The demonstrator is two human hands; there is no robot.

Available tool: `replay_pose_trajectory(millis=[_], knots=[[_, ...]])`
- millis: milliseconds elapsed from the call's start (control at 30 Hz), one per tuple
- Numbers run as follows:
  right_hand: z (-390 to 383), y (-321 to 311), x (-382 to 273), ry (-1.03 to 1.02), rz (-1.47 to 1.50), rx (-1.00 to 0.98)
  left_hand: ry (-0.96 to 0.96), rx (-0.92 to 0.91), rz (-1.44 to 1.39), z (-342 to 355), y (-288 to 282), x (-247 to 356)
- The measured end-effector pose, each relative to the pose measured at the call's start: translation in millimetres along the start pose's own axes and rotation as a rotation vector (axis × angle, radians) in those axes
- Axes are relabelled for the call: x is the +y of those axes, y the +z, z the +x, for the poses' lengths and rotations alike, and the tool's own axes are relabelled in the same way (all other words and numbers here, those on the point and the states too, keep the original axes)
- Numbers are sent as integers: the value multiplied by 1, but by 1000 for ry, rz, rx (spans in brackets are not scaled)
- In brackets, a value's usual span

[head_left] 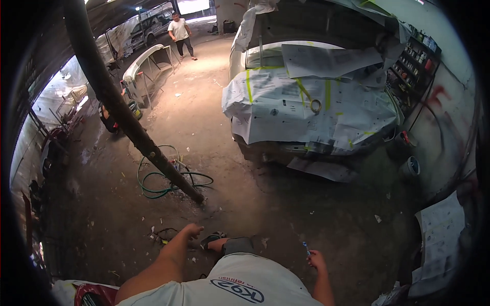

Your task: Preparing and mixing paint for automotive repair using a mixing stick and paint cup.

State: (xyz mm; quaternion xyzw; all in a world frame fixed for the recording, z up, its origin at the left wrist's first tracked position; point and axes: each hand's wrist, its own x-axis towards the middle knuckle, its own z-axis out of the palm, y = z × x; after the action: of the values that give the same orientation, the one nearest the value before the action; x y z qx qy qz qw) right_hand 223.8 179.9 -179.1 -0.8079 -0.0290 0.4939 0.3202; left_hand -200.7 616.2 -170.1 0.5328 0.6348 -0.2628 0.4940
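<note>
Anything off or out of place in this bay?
Yes: the green hose lies in loose loops on the floor by the pole, a possible trip hazard; a paper sheet juts askew below the front of the paper-covered car.

Blue is shown on the small item [306, 248] in the right hand [317, 259]; white paper [292, 120] beyond is yellow-striped.

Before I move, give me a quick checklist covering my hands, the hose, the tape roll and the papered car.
1. Right hand gripping the small blue object: ok.
2. Left hand free: cannot tell; palm hidden.
3. Green hose stowed: not ok; it lies looped near the pole.
4. Yellow tape roll in hand: not ok; it rests on the paper.
5. Paper covering the car's front: ok, with yellow strips across it.
</note>
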Motion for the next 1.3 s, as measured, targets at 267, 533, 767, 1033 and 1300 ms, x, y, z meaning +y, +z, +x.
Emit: replay_pose_trajectory(millis=[267, 533, 767, 1033, 1300], knots=[[6, -196, 128, 170, 169, 85, 100, -39, 46, -29, 153, 53], [15, -341, 191, 222, 208, 207, 182, 26, 246, -37, 209, 193], [-11, -415, 222, 200, 331, 294, 696, -41, 328, -126, 333, 414], [-92, -498, 190, -113, 313, 173, 812, -83, 553, -168, 487, 461], [-14, -626, 282, 169, 117, 222, 406, -70, 538, -179, 557, 374]])
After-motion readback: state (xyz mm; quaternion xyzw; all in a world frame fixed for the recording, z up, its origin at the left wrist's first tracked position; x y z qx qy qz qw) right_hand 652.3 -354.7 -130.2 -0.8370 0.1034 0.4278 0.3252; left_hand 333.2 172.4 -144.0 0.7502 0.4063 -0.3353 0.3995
